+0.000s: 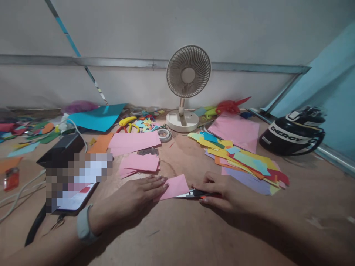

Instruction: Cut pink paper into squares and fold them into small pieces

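A small pink paper piece (177, 186) lies on the wooden table in front of me. My left hand (138, 194) rests flat on its left part, fingers stretched out and pointing right. My right hand (222, 192) is closed round a dark-handled cutting tool (200, 193), whose pale metal end points left and touches the paper's lower edge. Some orange shows under the tool near my thumb. Just beyond my left hand is a stack of pink paper pieces (142, 163), with a larger pink sheet (134, 142) behind it.
A fan (182, 122) stands at the back middle. Coloured paper strips (244, 159) and a black jug (288, 133) are on the right. On the left lie a phone (74, 197), a black box (62, 151), yellow-handled scissors (127, 120) and a lighter (11, 179).
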`<act>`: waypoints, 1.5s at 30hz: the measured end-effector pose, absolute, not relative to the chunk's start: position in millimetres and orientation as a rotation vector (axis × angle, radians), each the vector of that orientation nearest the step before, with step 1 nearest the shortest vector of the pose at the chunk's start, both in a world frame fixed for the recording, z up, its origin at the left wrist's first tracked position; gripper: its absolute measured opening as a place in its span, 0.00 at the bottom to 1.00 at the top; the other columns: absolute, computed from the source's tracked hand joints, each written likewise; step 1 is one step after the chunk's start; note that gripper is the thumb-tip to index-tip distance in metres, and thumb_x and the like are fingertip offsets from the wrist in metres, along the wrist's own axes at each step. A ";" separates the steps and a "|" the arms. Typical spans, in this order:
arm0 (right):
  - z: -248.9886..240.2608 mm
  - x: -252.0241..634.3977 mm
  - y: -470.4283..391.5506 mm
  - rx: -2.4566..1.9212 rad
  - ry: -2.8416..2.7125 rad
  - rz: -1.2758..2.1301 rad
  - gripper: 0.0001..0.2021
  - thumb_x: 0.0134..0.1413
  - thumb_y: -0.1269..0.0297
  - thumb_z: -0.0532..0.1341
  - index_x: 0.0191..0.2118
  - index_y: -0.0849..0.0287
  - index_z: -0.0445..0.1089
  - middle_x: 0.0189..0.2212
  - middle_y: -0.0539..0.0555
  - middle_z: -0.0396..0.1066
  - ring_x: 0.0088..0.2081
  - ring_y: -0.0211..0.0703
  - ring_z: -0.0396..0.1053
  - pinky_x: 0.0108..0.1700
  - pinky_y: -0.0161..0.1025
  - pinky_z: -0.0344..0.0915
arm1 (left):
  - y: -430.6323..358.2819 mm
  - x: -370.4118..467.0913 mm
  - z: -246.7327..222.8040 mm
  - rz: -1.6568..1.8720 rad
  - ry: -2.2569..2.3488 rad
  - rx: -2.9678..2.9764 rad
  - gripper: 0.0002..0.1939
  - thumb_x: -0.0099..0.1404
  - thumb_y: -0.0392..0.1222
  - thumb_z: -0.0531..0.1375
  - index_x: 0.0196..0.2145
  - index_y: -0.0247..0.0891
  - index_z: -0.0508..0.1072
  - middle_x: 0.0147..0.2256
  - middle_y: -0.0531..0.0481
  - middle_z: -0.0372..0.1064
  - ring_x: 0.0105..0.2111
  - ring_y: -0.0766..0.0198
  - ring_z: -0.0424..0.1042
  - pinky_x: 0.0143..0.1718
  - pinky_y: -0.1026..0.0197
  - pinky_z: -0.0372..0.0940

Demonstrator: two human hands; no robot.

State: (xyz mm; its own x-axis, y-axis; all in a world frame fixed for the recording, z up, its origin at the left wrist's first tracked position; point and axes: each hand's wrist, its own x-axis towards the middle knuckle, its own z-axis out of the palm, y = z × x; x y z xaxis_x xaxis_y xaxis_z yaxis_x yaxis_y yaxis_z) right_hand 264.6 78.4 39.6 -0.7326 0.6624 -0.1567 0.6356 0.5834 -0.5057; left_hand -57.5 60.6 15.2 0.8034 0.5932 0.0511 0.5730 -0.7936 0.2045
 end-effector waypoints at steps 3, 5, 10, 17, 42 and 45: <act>41.0 262.7 75.9 -1.143 -2.736 0.862 0.13 0.65 0.63 0.58 0.53 0.47 0.72 0.37 0.52 0.65 0.36 0.41 0.66 0.39 0.37 0.58 | 59.6 -56.3 18.4 0.125 0.925 2.812 0.23 0.76 0.40 0.47 0.67 0.42 0.58 0.65 0.46 0.57 0.64 0.58 0.60 0.62 0.49 0.61; 38.3 260.0 72.9 -1.168 -2.713 0.826 0.14 0.66 0.62 0.58 0.54 0.45 0.71 0.37 0.52 0.65 0.37 0.42 0.66 0.39 0.37 0.58 | 59.0 -55.4 20.0 0.126 0.941 2.802 0.23 0.76 0.40 0.47 0.66 0.41 0.59 0.65 0.45 0.58 0.63 0.58 0.60 0.62 0.49 0.61; 31.2 255.3 69.2 -1.165 -2.711 0.761 0.16 0.65 0.61 0.57 0.57 0.46 0.69 0.39 0.53 0.66 0.38 0.43 0.67 0.39 0.38 0.58 | 58.4 -54.5 19.1 0.183 0.949 2.785 0.22 0.76 0.39 0.48 0.65 0.41 0.60 0.64 0.45 0.59 0.63 0.57 0.61 0.62 0.49 0.61; 37.1 256.3 71.0 -1.141 -2.722 0.818 0.14 0.65 0.61 0.58 0.55 0.46 0.71 0.37 0.53 0.66 0.36 0.42 0.66 0.38 0.37 0.59 | 59.3 -53.4 22.3 0.188 0.920 2.787 0.22 0.75 0.38 0.49 0.64 0.37 0.62 0.63 0.41 0.60 0.62 0.53 0.63 0.61 0.46 0.63; 34.3 245.9 58.7 -1.195 -2.699 0.723 0.10 0.67 0.62 0.56 0.48 0.54 0.71 0.40 0.54 0.68 0.40 0.45 0.69 0.41 0.40 0.62 | 59.5 -55.6 12.0 0.171 0.927 2.887 0.23 0.75 0.38 0.49 0.65 0.38 0.60 0.64 0.44 0.59 0.63 0.56 0.61 0.62 0.51 0.62; 32.2 245.8 58.7 -1.195 -2.684 0.690 0.11 0.66 0.63 0.57 0.51 0.54 0.69 0.41 0.54 0.69 0.42 0.46 0.69 0.41 0.40 0.63 | 59.2 -55.7 11.9 0.192 0.928 2.878 0.23 0.76 0.39 0.49 0.66 0.38 0.59 0.64 0.44 0.59 0.63 0.56 0.61 0.62 0.51 0.62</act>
State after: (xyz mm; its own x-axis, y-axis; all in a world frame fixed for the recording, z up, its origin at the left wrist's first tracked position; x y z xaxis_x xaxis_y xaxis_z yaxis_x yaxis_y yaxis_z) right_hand 245.8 58.7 32.2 -0.6802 0.7296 -0.0708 0.6733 0.5836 -0.4541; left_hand -55.7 59.2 11.9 0.8050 0.5870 0.0861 0.5729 -0.8068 0.1445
